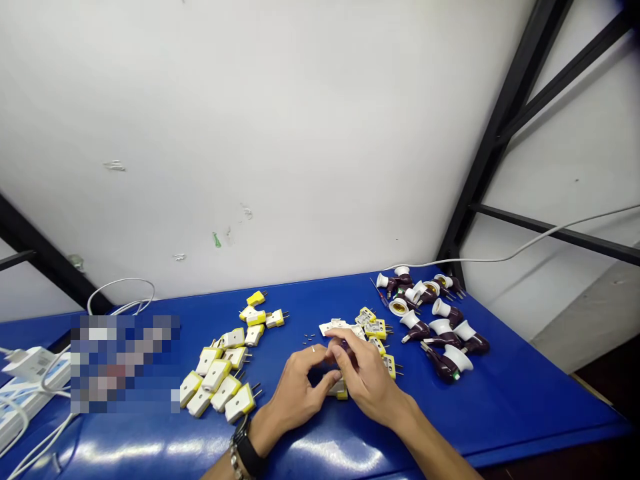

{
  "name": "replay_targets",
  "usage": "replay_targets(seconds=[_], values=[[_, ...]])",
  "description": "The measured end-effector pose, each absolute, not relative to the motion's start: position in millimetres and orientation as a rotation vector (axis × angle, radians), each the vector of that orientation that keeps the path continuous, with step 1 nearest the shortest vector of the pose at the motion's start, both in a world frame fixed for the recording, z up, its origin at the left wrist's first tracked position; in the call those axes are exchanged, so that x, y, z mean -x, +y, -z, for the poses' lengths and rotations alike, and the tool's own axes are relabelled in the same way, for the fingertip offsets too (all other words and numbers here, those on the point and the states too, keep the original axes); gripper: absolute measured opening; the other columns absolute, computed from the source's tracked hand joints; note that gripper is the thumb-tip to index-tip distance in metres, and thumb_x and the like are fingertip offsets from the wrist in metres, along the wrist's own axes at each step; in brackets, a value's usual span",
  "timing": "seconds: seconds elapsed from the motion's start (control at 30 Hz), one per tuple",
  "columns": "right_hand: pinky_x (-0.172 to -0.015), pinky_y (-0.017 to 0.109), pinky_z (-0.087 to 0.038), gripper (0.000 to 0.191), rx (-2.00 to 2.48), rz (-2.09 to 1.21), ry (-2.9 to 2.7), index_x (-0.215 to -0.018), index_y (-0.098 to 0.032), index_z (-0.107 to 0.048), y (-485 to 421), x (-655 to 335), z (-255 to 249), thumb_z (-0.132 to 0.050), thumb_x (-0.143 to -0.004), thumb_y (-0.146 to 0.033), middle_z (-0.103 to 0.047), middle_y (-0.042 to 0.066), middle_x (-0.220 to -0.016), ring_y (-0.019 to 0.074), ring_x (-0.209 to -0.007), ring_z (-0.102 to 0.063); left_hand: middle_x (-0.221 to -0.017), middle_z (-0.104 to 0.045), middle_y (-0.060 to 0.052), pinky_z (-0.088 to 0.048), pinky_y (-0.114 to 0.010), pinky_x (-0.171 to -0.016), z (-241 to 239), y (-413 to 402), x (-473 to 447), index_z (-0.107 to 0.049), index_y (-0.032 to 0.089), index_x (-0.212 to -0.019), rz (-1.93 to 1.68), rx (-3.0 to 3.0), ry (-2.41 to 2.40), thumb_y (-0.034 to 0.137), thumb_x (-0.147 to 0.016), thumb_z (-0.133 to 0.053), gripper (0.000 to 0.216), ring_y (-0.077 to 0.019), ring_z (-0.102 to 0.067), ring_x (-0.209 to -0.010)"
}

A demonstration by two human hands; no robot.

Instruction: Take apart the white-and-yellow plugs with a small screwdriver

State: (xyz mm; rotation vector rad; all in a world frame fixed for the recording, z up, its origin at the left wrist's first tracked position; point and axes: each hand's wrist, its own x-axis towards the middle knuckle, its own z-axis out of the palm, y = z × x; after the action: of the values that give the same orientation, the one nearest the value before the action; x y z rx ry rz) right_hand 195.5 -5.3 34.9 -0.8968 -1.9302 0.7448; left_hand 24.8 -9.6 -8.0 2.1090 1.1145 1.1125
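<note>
I read the head view as follows. My right hand [367, 380] is curled, with its fingertips [341, 341] pinched on a small dark piece [344, 348], mostly hidden behind the fingers. My left hand [299, 390] is curved opposite, its thumb and forefinger reaching the same spot; I cannot tell whether it grips. A wristwatch [247, 450] sits on the left wrist.

Below the fingers, a yellow-and-white plug [340, 391] lies partly covered, close under both hands. Just left of the hands, tiny metal screws [307, 340] lie loose on the blue table [505, 400]. Directly ahead is a small heap of white and yellow plug parts [373, 327].

Farther left is a group of two-pin plugs [220, 380]. To the right stand burgundy-and-white lampholders [440, 327], with a slim screwdriver [379, 291] at their edge. At the far left, a white power strip [30, 393] carries cables.
</note>
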Motion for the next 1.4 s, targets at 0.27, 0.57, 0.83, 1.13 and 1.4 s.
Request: replay_targets(seconds=[0.27,0.57,0.83,1.13,1.4], values=[[-0.072,0.03,-0.052,0.028,0.886,-0.898,-1.883,-0.13,-0.024,-0.053,-8,-196,-34,-0.045,-0.104,-0.032,-0.065,0.003,-0.097,0.0164,-0.076,-0.062,-0.071,-0.07,-0.001,-0.043,-0.025,-0.062,6,-10,-26,-0.07,0.018,-0.078,-1.096,-2.036,1.247,0.028,-0.08,-0.075,0.012,-0.0163,-0.06,-0.064],[-0.07,0.029,-0.054,0.025,0.861,-0.946,-1.857,-0.124,-0.022,-0.059,-8,-194,-31,-0.05,-0.103,-0.033,-0.068,0.004,-0.093,0.0171,-0.075,-0.066,-0.077,-0.073,-0.002,-0.047,-0.028,-0.066,7,-11,-27,-0.07,0.019,-0.081,-1.033,-2.079,1.309,0.03,-0.084,-0.073,0.012,-0.0183,-0.064,-0.069],[-0.056,0.025,-0.052,0.022,0.881,-0.991,-1.64,-0.114,-0.022,-0.061,-8,-200,-29,-0.05,-0.103,-0.038,-0.066,0.002,-0.087,0.0128,-0.06,-0.062,-0.096,-0.073,-0.001,-0.049,-0.032,-0.082,-2,-16,-16,-0.072,0.025,-0.103,-0.812,-2.165,1.292,0.04,-0.065,-0.092,0.045,-0.0232,-0.066,-0.09],[-0.047,0.021,-0.046,0.017,0.811,-0.842,-1.347,-0.11,-0.024,-0.062,-7,-209,-31,-0.053,-0.103,-0.036,-0.066,0.002,-0.088,0.0104,-0.056,-0.06,-0.093,-0.075,-0.003,-0.049,-0.031,-0.081,-9,-19,-15,-0.076,0.025,-0.106,-0.882,-2.131,1.252,0.029,-0.082,-0.077,0.024,-0.022,-0.067,-0.087],[-0.044,0.022,-0.045,0.018,0.808,-0.782,-1.169,-0.107,-0.022,-0.062,-6,-221,-35,-0.055,-0.102,-0.038,-0.067,0.002,-0.085,0.0109,-0.053,-0.059,-0.08,-0.075,-0.005,-0.046,-0.028,-0.066,-13,8,8,-0.076,0.019,-0.097,-0.776,-1.963,1.511,0.039,-0.101,-0.045,0.037,-0.021,-0.067,-0.071]])
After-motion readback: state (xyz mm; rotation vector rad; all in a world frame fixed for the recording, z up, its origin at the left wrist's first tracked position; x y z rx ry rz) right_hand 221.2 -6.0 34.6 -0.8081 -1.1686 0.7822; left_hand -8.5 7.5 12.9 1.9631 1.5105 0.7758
